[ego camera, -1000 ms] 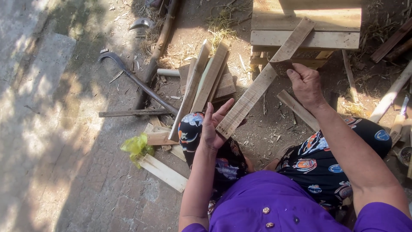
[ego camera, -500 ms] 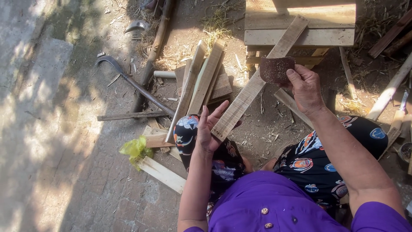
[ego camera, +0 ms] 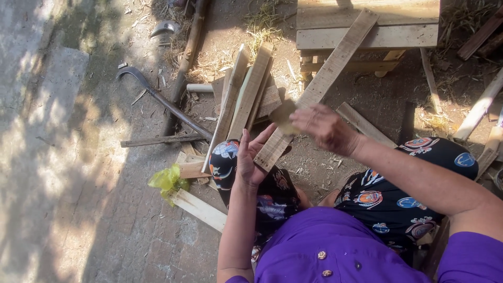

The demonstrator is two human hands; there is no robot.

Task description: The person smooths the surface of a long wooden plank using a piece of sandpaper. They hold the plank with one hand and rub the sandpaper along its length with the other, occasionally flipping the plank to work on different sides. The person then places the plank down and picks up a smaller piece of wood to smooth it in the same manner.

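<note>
A long pale wooden slat (ego camera: 335,65) slants from a wooden pallet stool at the top down to my knee. My left hand (ego camera: 250,157) holds the slat's near end from below, fingers curled up around it. My right hand (ego camera: 324,124) is blurred and presses a brown piece of sandpaper (ego camera: 283,114) onto the slat's upper face, close to my left hand. I sit on the ground in a purple top and dark patterned trousers.
Several more slats (ego camera: 246,97) lean in a stack to the left of the held one. A curved metal crowbar (ego camera: 157,97) lies on the dirt, a yellow-green plastic scrap (ego camera: 166,181) beside short wood offcuts. The wooden pallet stool (ego camera: 414,23) stands ahead; loose boards lie at right.
My right hand has slid down the slat with the sandpaper, from near the stool toward my left hand. The left hand keeps its hold on the slat's near end.
</note>
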